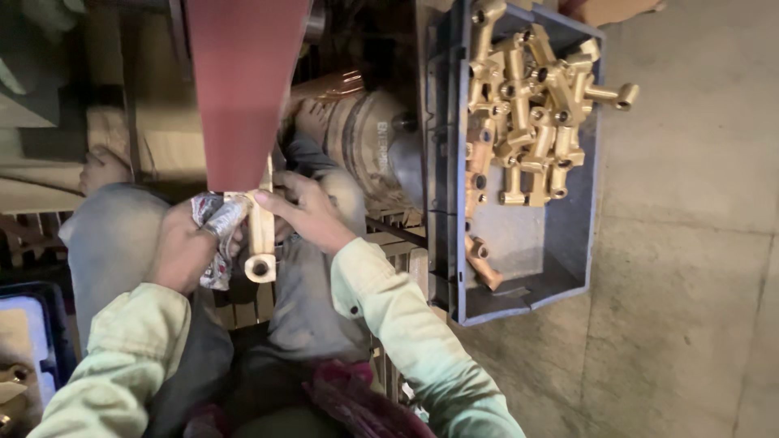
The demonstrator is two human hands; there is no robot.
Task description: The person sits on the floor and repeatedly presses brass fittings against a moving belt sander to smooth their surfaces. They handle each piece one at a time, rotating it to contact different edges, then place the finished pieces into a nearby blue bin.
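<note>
Both hands hold 1 pale brass T-shaped pipe fitting (261, 235) against the lower edge of a wide dark-red sanding belt (243, 89) that runs up the far left of the scene. The left hand (185, 247) is closed around the fitting's left side through a crumpled grey-and-red patterned rag (216, 235), which is pressed between palm and metal. The right hand (304, 209) grips the fitting from the right, thumb and fingertips pinched on its upper part just below the belt. The fitting stands nearly upright, its round open end facing the near side. Both arms wear pale green long sleeves.

To the right, on the concrete floor (690, 268), sits a grey plastic crate (531, 280) holding a heap of similar golden brass fittings (527, 105) at its far end and 2 more lying near its front. Between belt and crate lies a dusty cylindrical motor housing (369, 138).
</note>
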